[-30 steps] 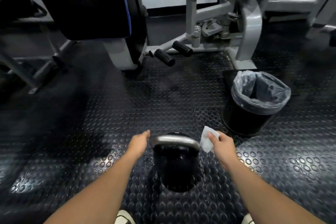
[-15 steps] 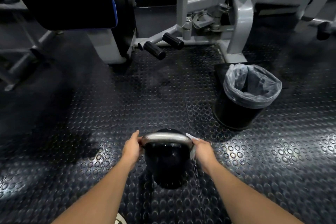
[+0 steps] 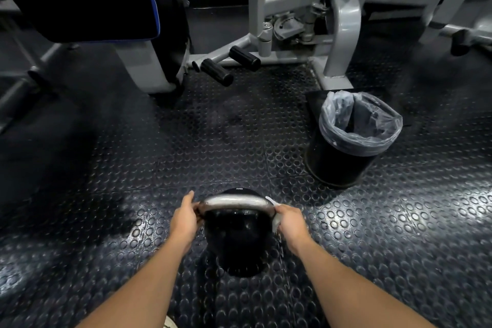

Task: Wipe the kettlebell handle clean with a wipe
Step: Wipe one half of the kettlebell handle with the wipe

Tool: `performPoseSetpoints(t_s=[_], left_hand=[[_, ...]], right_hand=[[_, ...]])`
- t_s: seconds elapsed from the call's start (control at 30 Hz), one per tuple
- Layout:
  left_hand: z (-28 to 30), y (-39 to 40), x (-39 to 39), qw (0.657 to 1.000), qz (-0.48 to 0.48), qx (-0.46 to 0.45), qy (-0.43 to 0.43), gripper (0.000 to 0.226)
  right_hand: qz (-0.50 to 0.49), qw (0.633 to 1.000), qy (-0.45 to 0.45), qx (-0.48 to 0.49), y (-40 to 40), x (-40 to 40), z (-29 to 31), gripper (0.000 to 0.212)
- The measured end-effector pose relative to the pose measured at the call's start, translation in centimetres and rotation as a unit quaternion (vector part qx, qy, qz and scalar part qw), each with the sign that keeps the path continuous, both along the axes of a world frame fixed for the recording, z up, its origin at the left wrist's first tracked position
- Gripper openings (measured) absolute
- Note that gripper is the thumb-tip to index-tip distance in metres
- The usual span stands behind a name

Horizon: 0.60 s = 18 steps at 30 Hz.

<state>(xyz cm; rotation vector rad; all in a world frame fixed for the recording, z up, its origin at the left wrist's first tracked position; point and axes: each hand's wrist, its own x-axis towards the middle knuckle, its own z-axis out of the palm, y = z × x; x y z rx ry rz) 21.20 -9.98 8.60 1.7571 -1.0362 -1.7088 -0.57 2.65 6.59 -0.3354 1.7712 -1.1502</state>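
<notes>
Both hands have closed in on the kettlebell since a second ago, when the left hovered open beside the handle and the right held the wipe up in the air; now each sits at one end of the handle.

Nearest, the two forearms reach down and forward from the bottom edge. The left hand (image 3: 185,217) has its fingers curled around the left end of the handle (image 3: 235,201), gripping bare metal, apparently to steady the weight so it does not rock under the rubbing. The right hand (image 3: 290,221) is closed on the right end of the handle with the wipe (image 3: 275,217) pressed between palm and metal; a white corner pokes out above the knuckles and a fold hangs below. Starting at one end suggests a single sweep along the bar toward the other hand.

The kettlebell (image 3: 237,242), black and glossy, stands upright on the studded rubber floor (image 3: 111,194) directly below the person, its grey handle running left to right, so both ends are in easy reach.

Farther off and to the right stands a black bin (image 3: 343,162) lined with a clear bag, near enough to take the used wipe. Beyond that, at the far side, are the grey frame and black foot pegs of a gym machine (image 3: 340,34).
</notes>
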Motion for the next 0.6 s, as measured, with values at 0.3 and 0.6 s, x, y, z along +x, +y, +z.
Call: performPoseSetpoints(t_s=[0.3, 0.6], left_hand=[[-2.0, -0.7, 0.6, 1.000, -0.001, -0.021, -0.001, 0.038], [-1.0, -0.3, 0.5, 1.000, -0.002, -0.018, -0.006, 0.051]], right_hand=[[-0.037, 0.998, -0.032, -0.030, 2.7, 0.9, -1.4, 0.028], [-0.026, 0.998, -0.023, -0.058, 1.3, 0.2, 0.5, 0.025]])
